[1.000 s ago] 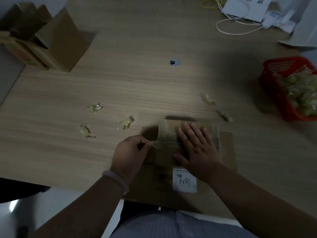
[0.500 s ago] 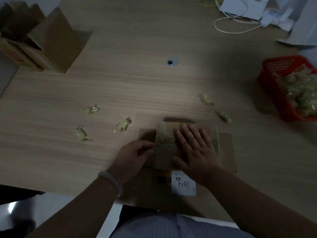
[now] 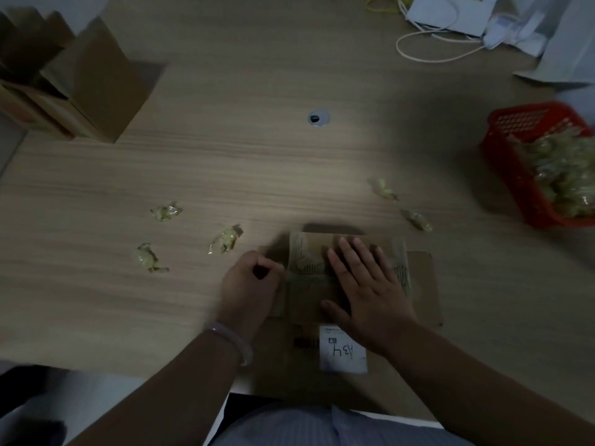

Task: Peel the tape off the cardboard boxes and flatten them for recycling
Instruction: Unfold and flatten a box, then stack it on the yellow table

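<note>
Left hand [image 3: 249, 281] edged up, grip pinching tape [image 3: 301, 263], right hand [image 3: 370, 291] flat on box [image 3: 421, 284], label [image 3: 343, 349] "A34"

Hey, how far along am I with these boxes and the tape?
Done: tape wads fill the red basket; more lie loose on the table. In hand: right hand presses the flattened box, left hand seems to pinch its printed tape. Left: boxes standing far left.

The red basket [image 3: 510, 175] runs off the right edge, and the upright boxes [image 3: 96, 91] off the left. The right hand [image 3: 370, 291] covers the middle of the flattened box [image 3: 423, 284]. The left hand [image 3: 248, 284] is blurred; its curled fingers [image 3: 272, 268] may pinch something, too dim to tell.
</note>
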A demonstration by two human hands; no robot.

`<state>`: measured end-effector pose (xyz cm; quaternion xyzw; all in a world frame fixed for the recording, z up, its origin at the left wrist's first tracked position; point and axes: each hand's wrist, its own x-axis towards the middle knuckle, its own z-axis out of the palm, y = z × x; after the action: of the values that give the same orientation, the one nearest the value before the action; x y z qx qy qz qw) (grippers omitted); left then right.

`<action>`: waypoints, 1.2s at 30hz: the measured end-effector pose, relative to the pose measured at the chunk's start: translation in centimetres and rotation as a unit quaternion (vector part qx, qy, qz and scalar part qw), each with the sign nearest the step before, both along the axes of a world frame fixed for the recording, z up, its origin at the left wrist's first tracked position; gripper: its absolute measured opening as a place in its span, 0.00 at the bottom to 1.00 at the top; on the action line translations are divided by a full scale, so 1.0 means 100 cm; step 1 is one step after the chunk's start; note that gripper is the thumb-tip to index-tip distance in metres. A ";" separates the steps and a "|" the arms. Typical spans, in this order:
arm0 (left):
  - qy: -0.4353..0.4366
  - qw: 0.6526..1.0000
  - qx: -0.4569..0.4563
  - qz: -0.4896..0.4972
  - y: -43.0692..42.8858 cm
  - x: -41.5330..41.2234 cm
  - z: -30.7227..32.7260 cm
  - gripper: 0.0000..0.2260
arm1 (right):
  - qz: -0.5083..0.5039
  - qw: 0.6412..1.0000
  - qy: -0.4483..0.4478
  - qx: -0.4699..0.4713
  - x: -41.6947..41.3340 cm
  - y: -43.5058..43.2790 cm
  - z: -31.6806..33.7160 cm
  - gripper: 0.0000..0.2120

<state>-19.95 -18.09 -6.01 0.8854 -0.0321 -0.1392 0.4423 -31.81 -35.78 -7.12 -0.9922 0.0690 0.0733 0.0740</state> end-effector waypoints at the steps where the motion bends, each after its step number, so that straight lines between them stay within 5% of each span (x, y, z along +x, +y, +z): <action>1: 0.004 1.000 -0.018 0.026 -0.004 -0.003 -0.002 0.08 | 0.000 1.000 0.000 0.000 0.000 0.000 0.000 0.37; 3: -0.019 0.999 -0.021 0.018 -0.006 -0.009 -0.001 0.07 | -0.002 1.000 -0.002 0.001 0.001 0.000 0.000 0.37; 5: -0.099 0.989 0.043 -0.096 0.000 -0.010 0.001 0.05 | -0.004 1.000 -0.004 0.005 0.001 0.000 0.000 0.38; 9: -0.240 0.917 0.077 -0.309 0.017 -0.003 0.009 0.02 | -0.004 1.000 -0.003 0.004 0.000 0.000 0.000 0.38; 12: -0.206 0.895 0.055 -0.391 0.027 0.008 0.018 0.09 | -0.004 1.000 -0.003 0.009 0.000 0.000 0.001 0.38; 15: -0.074 0.938 0.058 -0.334 0.019 0.023 0.026 0.11 | -0.006 1.000 0.001 0.010 0.000 0.000 0.001 0.38; 19: -0.037 0.983 0.042 -0.173 -0.016 0.043 0.021 0.10 | -0.004 1.000 0.002 0.010 0.001 0.001 0.001 0.38; 23: 0.130 0.980 0.048 -0.143 -0.042 0.058 0.008 0.14 | -0.006 1.000 0.002 0.011 0.001 0.001 0.001 0.38; 30: 0.211 0.973 -0.078 -0.057 -0.041 0.071 0.002 0.01 | -0.008 1.000 -0.002 0.014 0.001 0.001 0.001 0.38; 32: 0.198 0.974 -0.057 -0.096 -0.039 0.075 0.001 0.03 | -0.009 1.000 -0.004 0.012 0.001 0.001 0.001 0.38; 36: -0.027 0.973 0.083 -0.214 -0.036 0.073 0.006 0.02 | -0.012 1.000 -0.007 0.016 0.001 0.001 0.001 0.38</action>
<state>-12.63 -21.67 -5.42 0.8950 -0.2210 -0.2089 0.3264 -31.67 -35.71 -7.03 -0.9904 0.0788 0.0667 0.0915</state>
